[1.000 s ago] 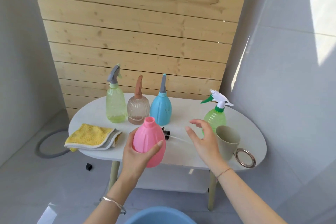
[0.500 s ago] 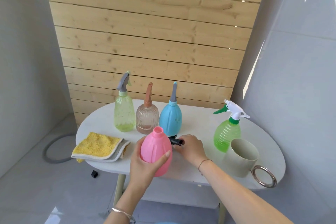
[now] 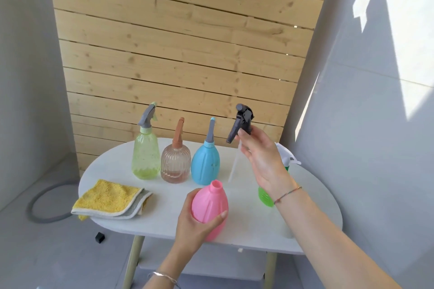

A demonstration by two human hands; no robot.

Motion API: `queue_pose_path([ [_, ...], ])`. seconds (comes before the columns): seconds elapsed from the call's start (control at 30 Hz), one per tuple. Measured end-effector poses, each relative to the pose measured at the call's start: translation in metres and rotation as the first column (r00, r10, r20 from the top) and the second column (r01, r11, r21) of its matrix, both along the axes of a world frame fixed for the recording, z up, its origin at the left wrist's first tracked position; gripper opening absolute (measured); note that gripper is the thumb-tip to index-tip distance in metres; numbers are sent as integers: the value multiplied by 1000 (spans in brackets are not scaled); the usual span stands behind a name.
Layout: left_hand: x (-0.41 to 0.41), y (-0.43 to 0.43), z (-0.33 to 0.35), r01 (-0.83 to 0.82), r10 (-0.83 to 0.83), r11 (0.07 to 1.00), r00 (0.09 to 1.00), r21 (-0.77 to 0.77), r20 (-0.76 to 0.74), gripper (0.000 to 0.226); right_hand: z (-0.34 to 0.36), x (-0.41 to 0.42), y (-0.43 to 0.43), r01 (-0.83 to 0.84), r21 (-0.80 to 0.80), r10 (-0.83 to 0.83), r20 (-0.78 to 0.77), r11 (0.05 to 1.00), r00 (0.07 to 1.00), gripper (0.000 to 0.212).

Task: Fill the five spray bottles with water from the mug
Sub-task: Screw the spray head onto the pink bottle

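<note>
My left hand [image 3: 195, 223] grips the pink bottle [image 3: 210, 206] at the table's front; its neck is uncapped. Above it, my right hand [image 3: 260, 159] pinches the black spray head [image 3: 242, 122], raised in the air, with its clear dip tube [image 3: 233, 169] hanging down. At the back stand a pale green bottle [image 3: 144, 157], a brown ribbed bottle [image 3: 175, 162] and a blue bottle [image 3: 206, 162], all capped. The bright green bottle [image 3: 265, 197] with a white sprayer is mostly hidden behind my right wrist. The mug is hidden by my right forearm.
A folded yellow and grey cloth [image 3: 110, 199] lies on the left of the white oval table [image 3: 312, 225]. A wooden slat wall stands behind. On the floor lie a grey hose ring [image 3: 44, 206] and a small black cap [image 3: 99, 237].
My right hand took the black spray head off the table and lifted it up with its tube. The left hand kept its hold on the pink bottle.
</note>
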State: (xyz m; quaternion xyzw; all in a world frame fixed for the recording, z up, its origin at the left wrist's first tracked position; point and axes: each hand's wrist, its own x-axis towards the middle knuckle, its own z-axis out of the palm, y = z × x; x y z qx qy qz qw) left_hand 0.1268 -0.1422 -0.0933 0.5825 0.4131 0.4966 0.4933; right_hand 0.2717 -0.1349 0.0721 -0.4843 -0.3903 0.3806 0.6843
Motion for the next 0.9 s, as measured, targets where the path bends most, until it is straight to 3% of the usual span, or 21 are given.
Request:
queue_pose_path([
  [0.13, 5, 5, -1, 21, -21, 1000, 1000, -3, 17, 82, 13, -4, -7, -1, 91, 0, 11, 996, 1000, 19],
  [0.43, 5, 9, -1, 40, -40, 999, 999, -2, 26, 82, -1, -12, -11, 15, 65, -25, 161, 998, 987, 19],
  [0.67, 6, 17, -1, 49, -49, 999, 999, -7, 8, 85, 5, -9, -13, 40, 186, -81, 216, 982, 973, 22],
  [0.9, 7, 23, 1, 67, -68, 998, 998, -21, -17, 87, -28, -9, -5, 8, 14, -11, 271, 1000, 962, 23],
])
